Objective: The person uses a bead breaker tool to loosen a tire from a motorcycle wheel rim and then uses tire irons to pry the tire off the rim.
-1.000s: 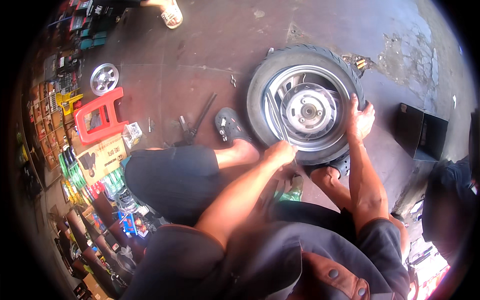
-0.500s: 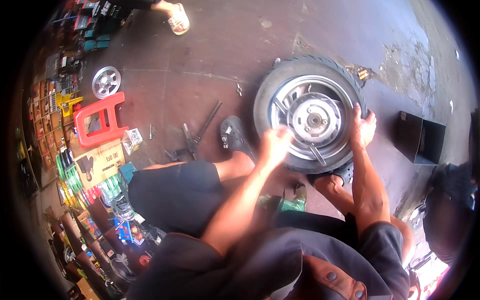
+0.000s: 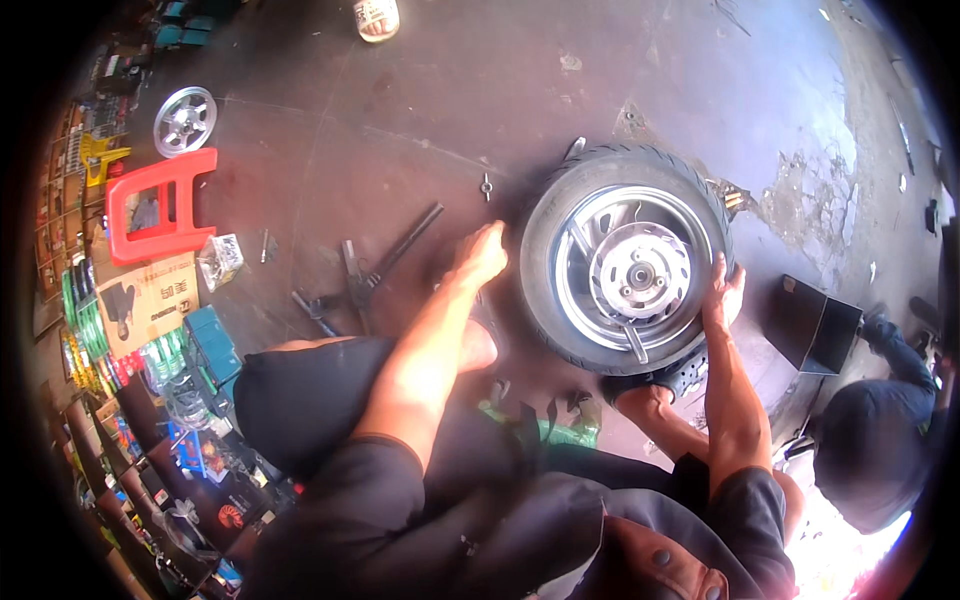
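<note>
A scooter wheel [image 3: 570, 300], its black tyre on a silver rim with a brake disc [image 3: 610, 282] at the hub, lies face up before me, slightly tilted near my right foot. My right hand [image 3: 724, 295] grips the tyre's right edge, some fingers hidden behind it. Off the tyre's left side, apart from it, my left hand [image 3: 480, 256] hovers over the floor with its fingers closed. Whether something small is inside that fist I cannot make out. A small metal piece with a ring [image 3: 487, 187] lies on the floor just beyond it.
Long metal tools [image 3: 405, 245] lie left of my left hand. Farther left are a red plastic stool [image 3: 165, 205], a bare silver wheel rim [image 3: 186, 122] and crowded shelves. A black open box [image 3: 805, 325] stands right, beside a person in dark clothes [image 3: 870, 450]. Another person's foot [image 3: 377, 18] shows at the top.
My left hand has moved from the rim's near-left side out past the tyre, to the left. My right hand keeps its grip on the tyre. The person at right now reaches toward the box.
</note>
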Motion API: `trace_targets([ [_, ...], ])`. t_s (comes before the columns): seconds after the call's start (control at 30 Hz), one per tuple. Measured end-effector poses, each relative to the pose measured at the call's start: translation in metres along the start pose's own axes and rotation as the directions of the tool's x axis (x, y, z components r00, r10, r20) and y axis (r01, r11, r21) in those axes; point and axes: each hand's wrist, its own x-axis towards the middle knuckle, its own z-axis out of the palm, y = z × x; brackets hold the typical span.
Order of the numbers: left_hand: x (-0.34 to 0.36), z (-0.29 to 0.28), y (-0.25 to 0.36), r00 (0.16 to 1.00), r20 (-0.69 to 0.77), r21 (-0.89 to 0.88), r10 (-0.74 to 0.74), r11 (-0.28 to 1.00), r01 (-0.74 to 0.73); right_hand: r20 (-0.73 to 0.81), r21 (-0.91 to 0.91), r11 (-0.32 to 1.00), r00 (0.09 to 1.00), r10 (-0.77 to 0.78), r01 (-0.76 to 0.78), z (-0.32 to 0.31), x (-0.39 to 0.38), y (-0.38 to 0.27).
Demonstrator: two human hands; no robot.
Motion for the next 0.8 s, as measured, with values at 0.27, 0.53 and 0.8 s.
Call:
trace_targets([
  [0.27,0.007,0.023,0.009,0.972,-0.088,0.238,0.219,0.952,-0.193,0.136,-0.296,0.810,0.862,-0.488,0.506,-0.040,0.065,-0.037],
  [0.53,0.002,0.053,0.004,0.975,-0.214,-0.054,-0.056,0.998,0.046,0.053,0.193,0.711,0.716,-0.696,0.676,0.021,-0.182,-0.105],
  [0.8,0.037,0.042,-0.003,0.924,-0.217,-0.384,-0.315,0.898,0.216,0.364,-0.167,0.610,0.624,-0.692,0.774,0.071,-0.240,-0.069],
])
